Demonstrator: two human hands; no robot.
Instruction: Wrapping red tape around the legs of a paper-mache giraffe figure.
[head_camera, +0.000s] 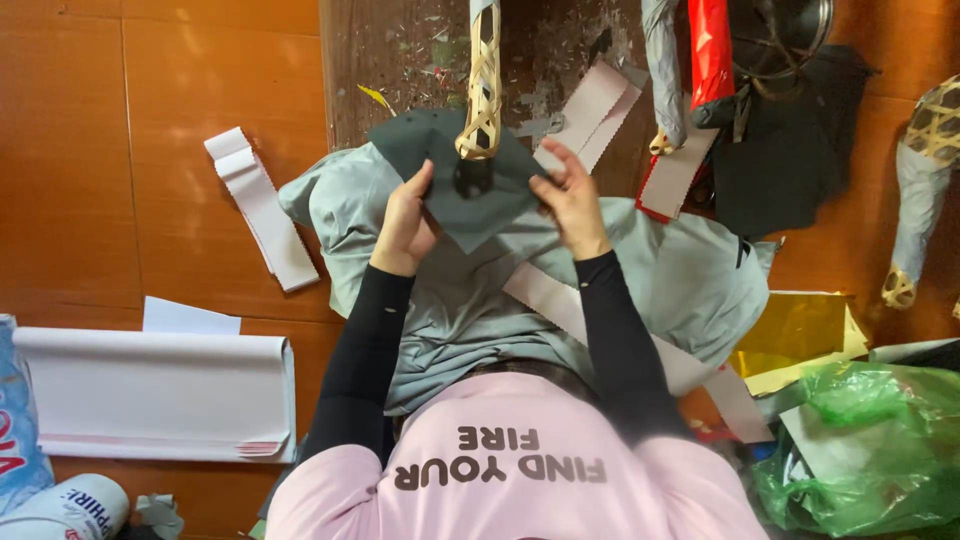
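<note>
My left hand (405, 222) and my right hand (570, 195) hold a dark grey sheet of paper (470, 200) by its left and right edges, over my lap. A woven bamboo frame end (482, 105) lies on top of the sheet's far part, between the two hands. Both arms are in black sleeves. A pale paper strip (555, 305) runs across the grey cloth (345, 215) on my knees, under my right forearm.
A scratched wooden board (400, 60) lies ahead with pale paper strips (592, 110), a grey-wrapped frame (662, 70), a red-wrapped piece (711, 55) and black material (790, 150). At left lie folded white strips (262, 205) and a white paper stack (160, 390); at right, gold foil (795, 330) and a green plastic bag (860, 450).
</note>
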